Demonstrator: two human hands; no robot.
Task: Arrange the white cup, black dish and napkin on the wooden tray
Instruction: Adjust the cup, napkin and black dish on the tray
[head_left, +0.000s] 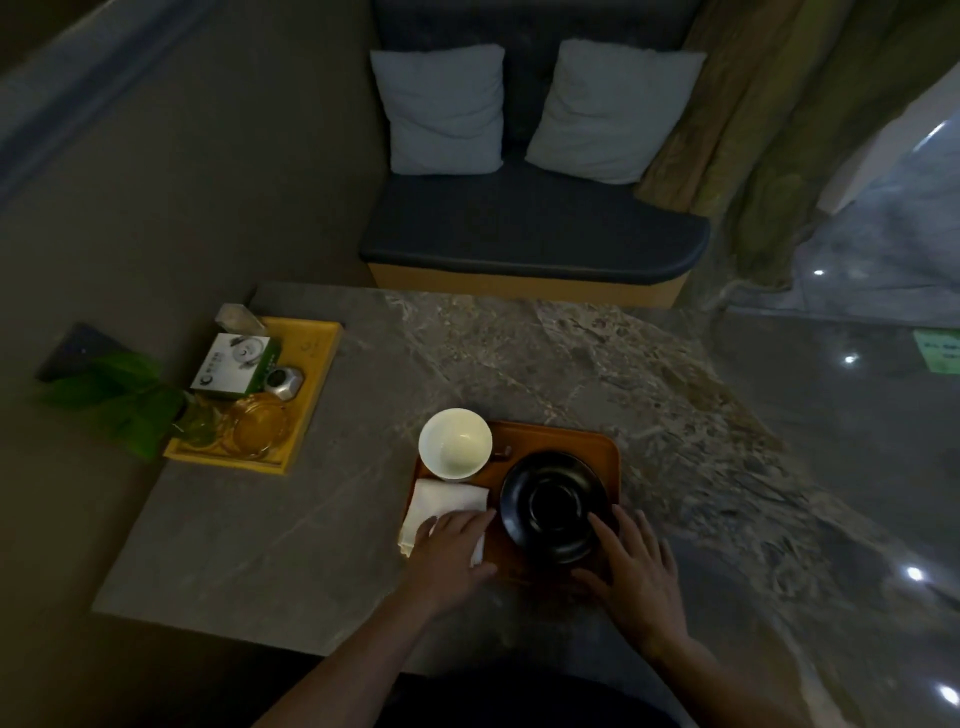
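Your left hand (447, 545) lies flat, fingers straight, on the white napkin (441, 506) at the wooden tray's (597, 441) left edge. The white cup (455, 443) stands at its far-left corner, the black dish (553, 506) beside it. Your right hand (631, 566), fingers spread, touches the dish's near rim.

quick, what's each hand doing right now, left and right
Left hand: open, fingers flat on the white napkin.
Right hand: open, fingers resting against the black dish, not gripping it.
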